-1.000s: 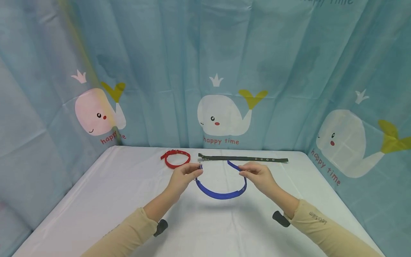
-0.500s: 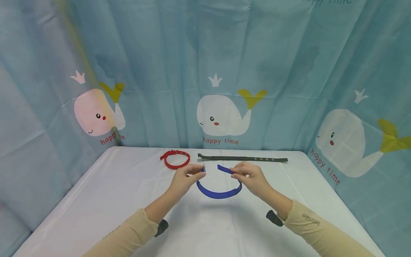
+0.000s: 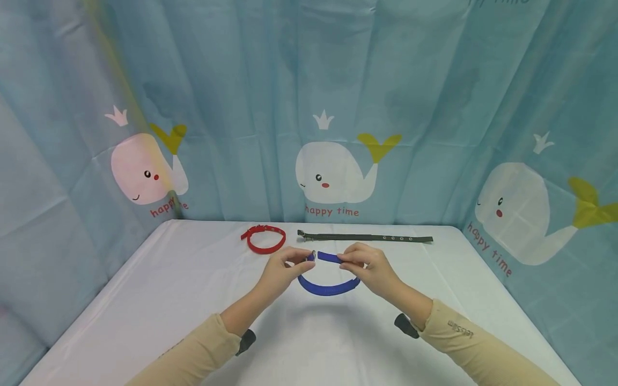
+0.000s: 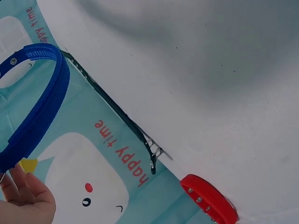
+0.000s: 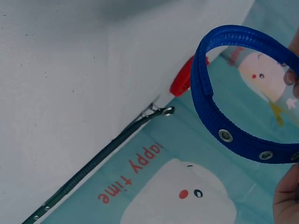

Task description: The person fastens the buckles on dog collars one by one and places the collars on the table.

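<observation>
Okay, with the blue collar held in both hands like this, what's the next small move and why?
Probably guide the strap tip in the right hand the last bit left into the buckle pinched by the left hand. The blue collar is already bent into a loop, and tip and buckle face each other with only a small gap between them.
</observation>
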A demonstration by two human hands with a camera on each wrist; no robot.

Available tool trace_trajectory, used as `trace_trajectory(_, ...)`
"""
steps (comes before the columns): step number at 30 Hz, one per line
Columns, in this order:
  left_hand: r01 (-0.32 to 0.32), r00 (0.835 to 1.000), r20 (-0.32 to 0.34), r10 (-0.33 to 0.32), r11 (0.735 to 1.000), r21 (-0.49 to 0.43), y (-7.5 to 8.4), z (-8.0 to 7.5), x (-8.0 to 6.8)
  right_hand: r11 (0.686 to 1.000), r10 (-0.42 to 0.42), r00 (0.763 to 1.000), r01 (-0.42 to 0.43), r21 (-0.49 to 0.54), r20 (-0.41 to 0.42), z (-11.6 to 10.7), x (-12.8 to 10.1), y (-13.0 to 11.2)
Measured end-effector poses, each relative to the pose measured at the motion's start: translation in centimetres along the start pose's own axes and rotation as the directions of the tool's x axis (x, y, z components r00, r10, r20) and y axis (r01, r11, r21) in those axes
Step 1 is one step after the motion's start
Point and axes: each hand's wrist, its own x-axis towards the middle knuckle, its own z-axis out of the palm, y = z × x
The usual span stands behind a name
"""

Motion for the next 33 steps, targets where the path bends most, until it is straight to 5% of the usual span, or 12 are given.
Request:
trace_trajectory(15,-0.077,0.993,0.086,0.080,0.996,-0.035,0.2,0.5,0.0,0.996,-0.072,0.997,0.071,0.048,0.028,0.7,0.4,-0.2)
trace_trajectory(20,-0.088,0.994,0.051,0.091,0.994,-0.066,0.0,0.8,-0.2,0.999,-0.044,0.998,0.043,0.033,0.038,0.8,0.4,-0.4)
trace_trajectory(26,-0.076,0.997,-0.012,0.075,0.991,-0.110,0.3,0.9,-0.4,0.993,0.117,0.991,-0.119,0.022,0.062,0.7,-0.1,-0.3)
trace_trajectory(33,-0.047,0.994,-0.102,0.030,0.984,-0.171,0.5,0.5,-0.6,0.920,0.376,0.922,-0.383,0.083,0.095,0.7,-1.6,0.6)
